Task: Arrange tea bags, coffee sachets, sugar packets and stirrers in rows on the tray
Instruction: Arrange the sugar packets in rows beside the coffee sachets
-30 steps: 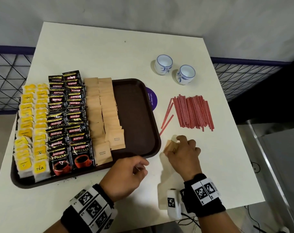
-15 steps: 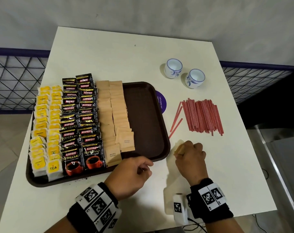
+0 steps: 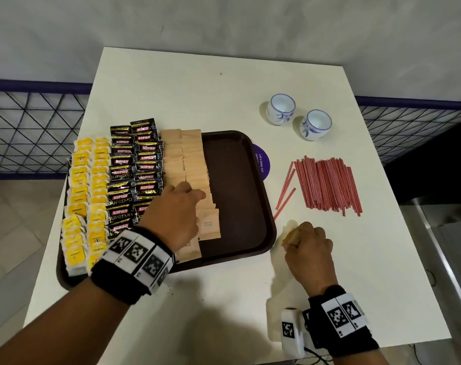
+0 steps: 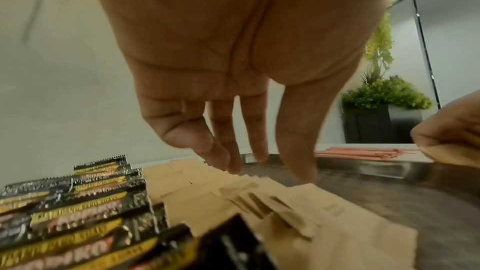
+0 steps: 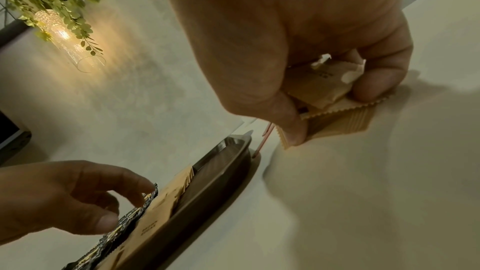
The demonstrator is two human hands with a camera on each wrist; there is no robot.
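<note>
A dark brown tray (image 3: 234, 193) holds rows of yellow tea bags (image 3: 87, 196), black coffee sachets (image 3: 134, 175) and brown sugar packets (image 3: 190, 159). My left hand (image 3: 195, 193) reaches over the sugar rows, fingers straight and relaxed, holding nothing. In the left wrist view its fingertips (image 4: 233, 167) hang just above the sugar packets (image 4: 207, 192); I cannot tell if they touch. My right hand (image 3: 305, 243) rests on the table right of the tray and grips a small stack of sugar packets (image 5: 337, 122). Red stirrers (image 3: 326, 185) lie piled beyond it.
Two blue-and-white cups (image 3: 280, 109) (image 3: 316, 125) stand at the back right of the white table (image 3: 171, 88). A purple round sticker (image 3: 262, 162) peeks from under the tray's right rim. Wire mesh railing (image 3: 26, 133) runs behind the table's left side.
My left hand has moved from the table in front of the tray forward onto the tray, over the sugar rows. The right hand stays on its stack of packets.
</note>
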